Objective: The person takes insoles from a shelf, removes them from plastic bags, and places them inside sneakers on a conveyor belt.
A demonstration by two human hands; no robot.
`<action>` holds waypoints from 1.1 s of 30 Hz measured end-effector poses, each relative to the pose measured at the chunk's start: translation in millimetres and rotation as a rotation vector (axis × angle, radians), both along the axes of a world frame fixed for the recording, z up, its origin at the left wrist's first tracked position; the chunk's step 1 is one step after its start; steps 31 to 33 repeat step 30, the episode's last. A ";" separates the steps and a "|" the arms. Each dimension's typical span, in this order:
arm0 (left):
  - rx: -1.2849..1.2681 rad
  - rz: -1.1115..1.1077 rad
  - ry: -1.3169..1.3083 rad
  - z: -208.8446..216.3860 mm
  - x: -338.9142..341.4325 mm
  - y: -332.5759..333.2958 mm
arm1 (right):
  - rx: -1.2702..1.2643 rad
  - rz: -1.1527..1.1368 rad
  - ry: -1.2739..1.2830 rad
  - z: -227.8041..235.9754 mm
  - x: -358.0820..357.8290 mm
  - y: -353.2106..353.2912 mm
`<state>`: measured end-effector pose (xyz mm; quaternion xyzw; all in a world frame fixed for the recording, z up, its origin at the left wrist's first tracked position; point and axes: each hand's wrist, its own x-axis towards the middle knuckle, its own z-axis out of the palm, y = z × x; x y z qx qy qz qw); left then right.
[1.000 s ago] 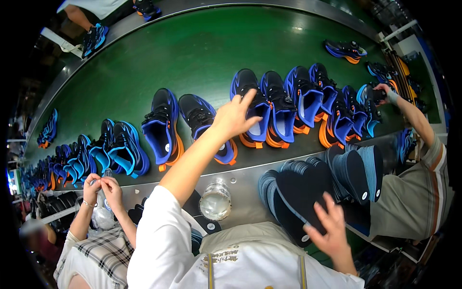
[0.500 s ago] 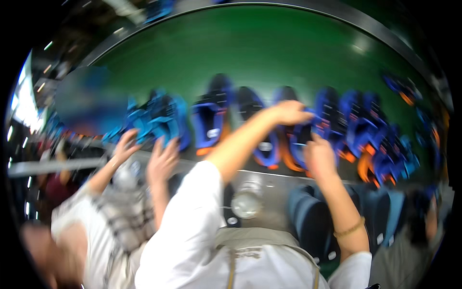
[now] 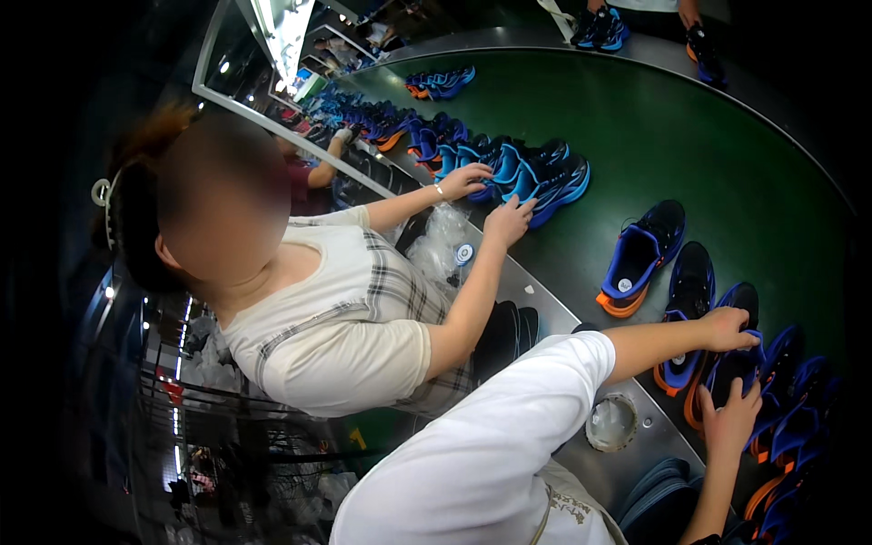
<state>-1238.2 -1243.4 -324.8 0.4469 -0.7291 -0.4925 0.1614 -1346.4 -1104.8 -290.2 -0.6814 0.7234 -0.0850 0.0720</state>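
At the right, a black and blue sneaker with an orange sole (image 3: pixel 732 367) stands between my two hands. My left hand (image 3: pixel 727 329) is closed over its tongue and lace area. My right hand (image 3: pixel 732 420) is at the heel end, its fingers gripping the collar around the shoe's opening; what lies inside is partly hidden. Farther left along the same row are one sneaker with a round white label inside (image 3: pixel 636 259) and a second sneaker (image 3: pixel 692 286). More sneakers (image 3: pixel 799 422) crowd close on the right of my hands.
A green work surface (image 3: pixel 727 154) has a metal ledge (image 3: pixel 563 313) along its near side. On the ledge are a round clear container (image 3: pixel 611 423) and stacked dark insoles (image 3: pixel 658 500). To my left, a co-worker's hands (image 3: pixel 509 221) touch blue sneakers (image 3: pixel 554 186). Another person handles shoes across the surface.
My view has swung left, bringing the co-worker and the far shoe row into sight. Both my hands stay at a sneaker; the right one is now at its collar.
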 end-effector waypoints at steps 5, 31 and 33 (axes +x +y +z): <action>-0.054 -0.040 0.030 19.7 -4.3 1.8 | 0.296 -0.002 -0.207 2.3 -25.5 -23.0; -0.004 -0.257 -0.076 -1.2 -8.8 -14.6 | 0.343 0.251 -0.006 -55.6 -20.6 -43.1; -0.004 -0.257 -0.076 -1.2 -8.8 -14.6 | 0.343 0.251 -0.006 -55.6 -20.6 -43.1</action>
